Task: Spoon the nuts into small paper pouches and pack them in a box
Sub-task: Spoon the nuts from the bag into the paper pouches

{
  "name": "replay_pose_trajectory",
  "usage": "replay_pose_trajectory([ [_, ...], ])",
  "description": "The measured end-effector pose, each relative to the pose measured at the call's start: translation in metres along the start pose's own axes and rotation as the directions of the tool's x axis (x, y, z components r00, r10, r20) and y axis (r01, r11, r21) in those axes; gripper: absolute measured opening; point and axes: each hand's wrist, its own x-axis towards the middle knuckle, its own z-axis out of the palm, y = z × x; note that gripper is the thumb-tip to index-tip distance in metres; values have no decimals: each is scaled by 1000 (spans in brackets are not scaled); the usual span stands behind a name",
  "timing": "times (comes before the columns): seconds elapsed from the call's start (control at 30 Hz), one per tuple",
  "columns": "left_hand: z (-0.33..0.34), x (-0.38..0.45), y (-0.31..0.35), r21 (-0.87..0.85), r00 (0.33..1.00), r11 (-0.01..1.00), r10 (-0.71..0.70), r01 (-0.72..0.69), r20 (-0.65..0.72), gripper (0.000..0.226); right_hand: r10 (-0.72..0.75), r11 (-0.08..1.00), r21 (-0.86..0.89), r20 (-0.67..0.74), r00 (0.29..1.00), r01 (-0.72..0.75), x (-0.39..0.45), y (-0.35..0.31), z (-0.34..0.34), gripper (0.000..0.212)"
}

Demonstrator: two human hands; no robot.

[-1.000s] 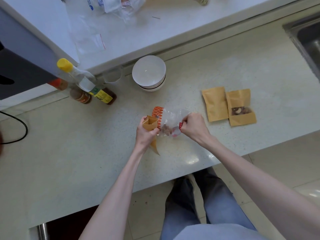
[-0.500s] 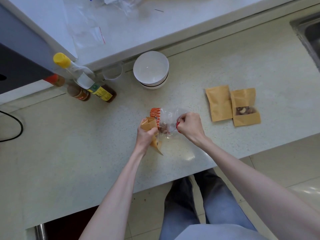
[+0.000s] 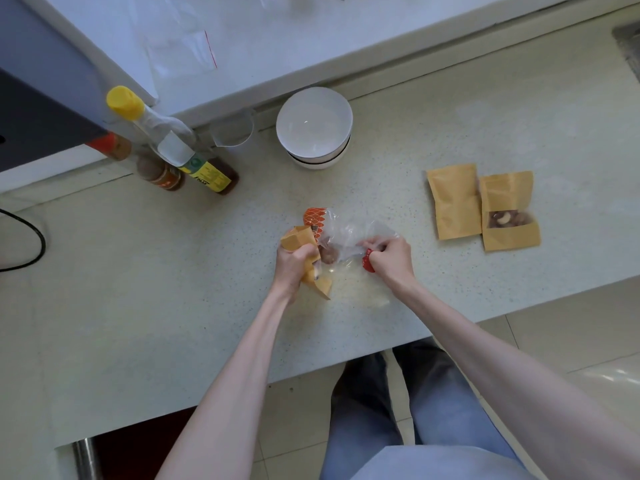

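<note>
My left hand (image 3: 293,263) grips a brown paper pouch (image 3: 300,239) held upright over the counter. Against its mouth lies a clear plastic nut bag (image 3: 346,233) with an orange patterned top, a few brown nuts (image 3: 328,255) showing inside. My right hand (image 3: 389,256) is closed on a small red spoon (image 3: 368,264) at the bag's right end; the spoon's bowl is mostly hidden. Two more brown pouches lie flat to the right: a plain one (image 3: 453,201) and one with a window showing nuts (image 3: 508,211). No box is in view.
A stack of white bowls (image 3: 314,128) stands behind the hands, with a clear glass (image 3: 232,131) to its left. Sauce bottles (image 3: 180,152) cluster at the back left. A raised white ledge (image 3: 311,39) holds clear plastic bags. The counter's front edge runs close below my hands.
The view shifted slightly. My right hand with the spoon drew a little to the right and down along the nut bag, while my left hand kept its hold on the pouch.
</note>
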Motion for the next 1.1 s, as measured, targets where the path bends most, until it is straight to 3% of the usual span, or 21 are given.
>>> replay_pose_trajectory([
  [0.2, -3, 0, -1, -11, 1000, 1000, 4, -4, -18, 16, 76, 992, 98, -14, 997, -75, -1, 0, 2, 22],
  [0.43, -5, -2, -4, 24, 999, 999, 38, -38, -16, 8, 8, 998, 58, -121, 993, -1, -1, -7, 7, 22],
  [0.63, -7, -1, -2, 41, 997, 996, 72, -73, 31, 22, -100, 993, -78, -82, 992, 94, -1, -7, 8, 19],
  [0.9, -8, -6, -8, 35, 992, 992, 122, -124, 35, 24, -129, 992, -14, -121, 984, 128, 2, -16, 4, 24],
  [1.1, -9, -8, -9, 13, 993, 993, 116, -116, 23, 25, -168, 986, -24, -30, 985, 167, 3, -15, 0, 20],
])
